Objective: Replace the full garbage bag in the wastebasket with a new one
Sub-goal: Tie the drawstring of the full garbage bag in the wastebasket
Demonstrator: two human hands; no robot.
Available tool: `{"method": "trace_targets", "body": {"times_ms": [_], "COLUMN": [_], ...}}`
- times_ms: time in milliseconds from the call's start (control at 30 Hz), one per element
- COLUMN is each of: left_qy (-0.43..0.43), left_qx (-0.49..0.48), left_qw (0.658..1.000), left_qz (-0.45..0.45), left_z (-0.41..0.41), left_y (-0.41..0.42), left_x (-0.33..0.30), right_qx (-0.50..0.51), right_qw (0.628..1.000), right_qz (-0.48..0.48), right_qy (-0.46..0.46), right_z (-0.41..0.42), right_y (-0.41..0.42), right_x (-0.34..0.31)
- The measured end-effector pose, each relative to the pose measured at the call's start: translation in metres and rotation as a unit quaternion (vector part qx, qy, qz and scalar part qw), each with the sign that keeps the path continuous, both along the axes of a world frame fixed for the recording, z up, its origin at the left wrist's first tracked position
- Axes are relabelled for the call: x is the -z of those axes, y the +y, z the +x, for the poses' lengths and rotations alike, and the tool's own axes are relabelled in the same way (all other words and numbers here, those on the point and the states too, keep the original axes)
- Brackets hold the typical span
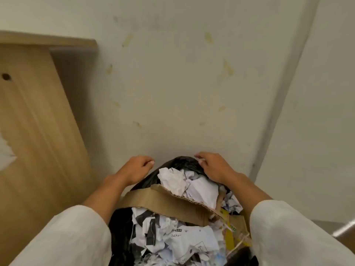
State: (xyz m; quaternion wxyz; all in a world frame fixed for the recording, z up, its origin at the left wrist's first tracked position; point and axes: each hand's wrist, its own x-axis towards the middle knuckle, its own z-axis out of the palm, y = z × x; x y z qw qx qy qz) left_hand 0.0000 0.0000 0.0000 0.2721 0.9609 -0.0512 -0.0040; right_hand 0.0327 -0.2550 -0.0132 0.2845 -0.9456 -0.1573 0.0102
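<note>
A black garbage bag (181, 163) fills the lower middle of the head view, stuffed with crumpled white paper (173, 179) and a torn cardboard strip (163, 200). The wastebasket itself is hidden under the bag and my arms. My left hand (137, 168) sits at the bag's far left rim with its fingers curled around the black plastic. My right hand (213, 167) curls over the raised far right rim and grips it. Both arms wear white sleeves.
A white wall (172, 93) stands close behind the bag. A light wooden panel (38, 131) leans or stands at the left. A wall corner (278, 112) runs down at the right, and a metal edge (343, 230) shows at the lower right.
</note>
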Motion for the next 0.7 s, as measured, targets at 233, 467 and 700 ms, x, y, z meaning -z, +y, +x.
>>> {"method": "trace_targets", "body": {"times_ms": [233,467,700], "left_qy": [0.125,0.013,-0.028], "left_qx": [0.041,-0.010,-0.007], "left_qw": [0.991,0.999,0.990], "left_qz": [-0.014,-0.052,-0.136], "left_z": [0.029,0.025,-0.003], "left_y": [0.003,-0.006,0.001], "left_x": [0.010,-0.001,-0.028], "right_qx": [-0.007,0.016,0.018], "right_qw": [0.999,0.999,0.996], "right_qz": [-0.033,0.038,0.083], "right_qy": [0.001,-0.007,0.018], "right_z": [0.023,0.019,-0.021], "right_y": [0.005,0.012,0.015], "right_x": [0.013,-0.008,-0.054]}}
